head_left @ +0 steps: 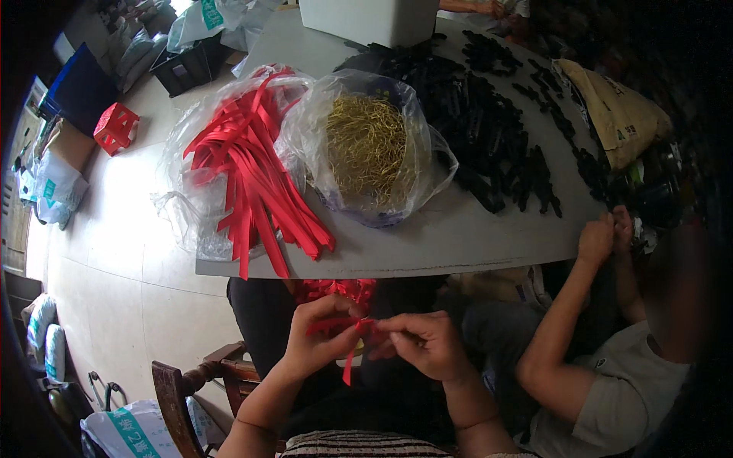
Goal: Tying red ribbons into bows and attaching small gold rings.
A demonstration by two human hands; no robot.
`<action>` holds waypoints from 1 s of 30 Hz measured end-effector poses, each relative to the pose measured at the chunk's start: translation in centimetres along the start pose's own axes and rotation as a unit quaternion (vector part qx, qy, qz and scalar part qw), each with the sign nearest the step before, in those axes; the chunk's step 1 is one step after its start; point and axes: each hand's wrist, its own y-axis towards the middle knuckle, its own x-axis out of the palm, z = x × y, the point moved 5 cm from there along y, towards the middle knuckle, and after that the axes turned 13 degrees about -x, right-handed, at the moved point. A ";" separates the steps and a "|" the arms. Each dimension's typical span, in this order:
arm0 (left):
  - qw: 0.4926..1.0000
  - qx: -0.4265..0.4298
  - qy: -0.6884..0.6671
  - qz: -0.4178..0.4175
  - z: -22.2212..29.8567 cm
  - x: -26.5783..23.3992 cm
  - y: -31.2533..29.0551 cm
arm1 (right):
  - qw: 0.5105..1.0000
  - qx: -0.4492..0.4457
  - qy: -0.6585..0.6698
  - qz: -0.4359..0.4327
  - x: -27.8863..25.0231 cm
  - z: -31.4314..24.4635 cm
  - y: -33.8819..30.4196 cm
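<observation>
A red ribbon [349, 369] is pinched between my two hands, in front of the table's near edge. My left hand [322, 330] grips it with thumb and fingers, and one tail hangs down. With thumb and forefinger together, my right hand [429, 343] holds the same ribbon at its folded middle. Just beyond my hands, under the table edge, lies a heap of red ribbon pieces [336, 288]. On the table, long red ribbon strips [263, 168] spill from a clear plastic bag [183, 206]. Beside them, an open clear bag [424, 179] holds a tangle of thin gold ties [366, 149].
Black plastic pieces [489, 122] cover the right of the grey table [366, 263]; a white bin [366, 19] stands behind. A co-worker's hands [603, 233] are at the right edge, near a tan sack [615, 114]. A wooden chair [179, 404] and red stool [116, 128] are on the left.
</observation>
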 end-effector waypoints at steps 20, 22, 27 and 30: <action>0.982 -0.052 -0.174 -0.043 -1.6 0.9 0.1 | 0.991 -0.093 -0.095 0.021 0.4 -0.3 -0.1; 0.991 -0.049 -0.119 -0.022 -1.5 0.5 -0.2 | 0.995 -0.082 -0.061 0.018 0.5 -0.2 0.0; 0.988 0.101 0.107 0.045 1.5 0.5 -0.1 | 0.939 -0.202 -0.275 0.042 0.3 -1.5 0.8; 0.965 0.179 0.180 0.059 2.0 0.1 -0.5 | 0.967 -0.167 -0.181 0.072 -0.2 -1.0 0.4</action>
